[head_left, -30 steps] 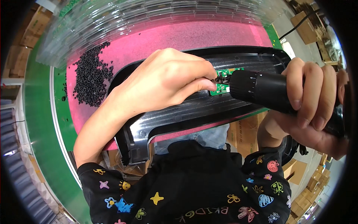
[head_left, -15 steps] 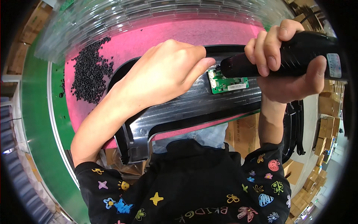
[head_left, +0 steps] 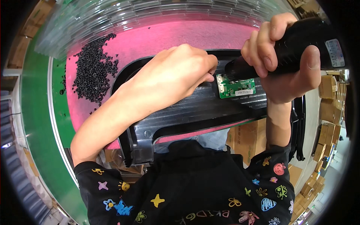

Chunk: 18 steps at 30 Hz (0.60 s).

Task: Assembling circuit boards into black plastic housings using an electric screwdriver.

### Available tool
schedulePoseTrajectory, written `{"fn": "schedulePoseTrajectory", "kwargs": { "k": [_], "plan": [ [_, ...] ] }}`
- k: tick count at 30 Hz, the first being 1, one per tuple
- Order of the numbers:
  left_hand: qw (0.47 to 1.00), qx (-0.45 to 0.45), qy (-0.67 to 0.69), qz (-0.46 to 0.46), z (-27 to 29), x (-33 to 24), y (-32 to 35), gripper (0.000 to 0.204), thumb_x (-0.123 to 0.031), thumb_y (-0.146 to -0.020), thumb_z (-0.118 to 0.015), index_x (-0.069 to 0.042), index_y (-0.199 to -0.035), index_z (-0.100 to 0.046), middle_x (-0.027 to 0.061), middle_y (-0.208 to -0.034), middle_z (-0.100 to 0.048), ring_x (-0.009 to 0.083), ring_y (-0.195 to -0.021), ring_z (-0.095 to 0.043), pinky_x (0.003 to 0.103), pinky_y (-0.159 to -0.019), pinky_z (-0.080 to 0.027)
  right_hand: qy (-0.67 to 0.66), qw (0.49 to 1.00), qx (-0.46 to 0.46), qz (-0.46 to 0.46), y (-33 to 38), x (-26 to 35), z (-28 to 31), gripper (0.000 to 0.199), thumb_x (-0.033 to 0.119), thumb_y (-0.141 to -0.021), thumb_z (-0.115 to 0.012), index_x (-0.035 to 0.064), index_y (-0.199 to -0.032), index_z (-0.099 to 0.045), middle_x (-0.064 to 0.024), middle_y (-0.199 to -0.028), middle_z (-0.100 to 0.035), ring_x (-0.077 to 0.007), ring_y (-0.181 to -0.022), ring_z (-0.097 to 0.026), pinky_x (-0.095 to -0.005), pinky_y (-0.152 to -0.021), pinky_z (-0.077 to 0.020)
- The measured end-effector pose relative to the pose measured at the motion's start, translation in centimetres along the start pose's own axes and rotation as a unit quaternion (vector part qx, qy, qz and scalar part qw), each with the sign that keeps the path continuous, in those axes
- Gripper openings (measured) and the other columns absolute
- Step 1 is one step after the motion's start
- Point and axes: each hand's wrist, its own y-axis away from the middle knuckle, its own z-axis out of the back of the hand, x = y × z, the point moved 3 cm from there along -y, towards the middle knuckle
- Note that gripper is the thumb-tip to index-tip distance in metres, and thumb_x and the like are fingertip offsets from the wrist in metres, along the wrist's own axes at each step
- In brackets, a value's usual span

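Observation:
A green circuit board (head_left: 237,90) with white connectors lies on a black plastic panel (head_left: 183,112). In my right hand (head_left: 273,62) is a black electric screwdriver (head_left: 300,41), gripped round its body and held nearly level. Its front end points left, over the board's upper edge. My left hand (head_left: 183,69) is closed in a pinch just left of the board, above the panel. What those fingers hold, if anything, is hidden.
A heap of small black screws (head_left: 95,71) is spread on the pink mat (head_left: 150,37) at the left. Stacked clear plastic trays (head_left: 157,11) line the back. Another black plastic part (head_left: 299,127) is at the right, with cardboard boxes (head_left: 328,123) beyond.
The screwdriver's front end has shifted slightly right and down, its rear tilting up. My left fingertips have curled in and dropped a little. The panel and board appear slightly right and lower.

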Motion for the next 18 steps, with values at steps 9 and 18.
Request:
{"fn": "schedulePoseTrajectory", "kwargs": {
  "k": [9, 18],
  "plan": [
    [1.000, -0.006, -0.009, 0.010, 0.0, 0.0, 0.0, 0.015, -0.010, -0.083, -0.068, 0.002, -0.088, -0.061, 0.0165, -0.076, -0.062, 0.0374, -0.073, -0.061, 0.042, -0.065, -0.049, -0.009, 0.998, -0.057, 0.013, 0.4, -0.1, -0.4, 0.060, 0.059, -0.090, -0.046, 0.0010, -0.106, -0.050, 0.0013, -0.061, -0.045, -0.0091, -0.048, -0.040, -0.0260, -0.054, -0.0356],
    [0.990, -0.045, 0.115, -0.072, 0.6, -0.8, -0.5, 0.014, -0.006, -0.081, -0.071, 0.002, -0.091, -0.066, 0.0119, -0.079, -0.068, 0.0269, -0.070, -0.067, 0.033, -0.061, -0.052, -0.093, 0.985, -0.089, 0.114, 2.9, 4.4, 0.8, 0.059, 0.054, -0.074, -0.066, 0.0060, -0.105, -0.051, 0.0051, -0.065, -0.050, -0.0066, -0.051, -0.045, -0.0243, -0.058, -0.0373]
  ]
}}
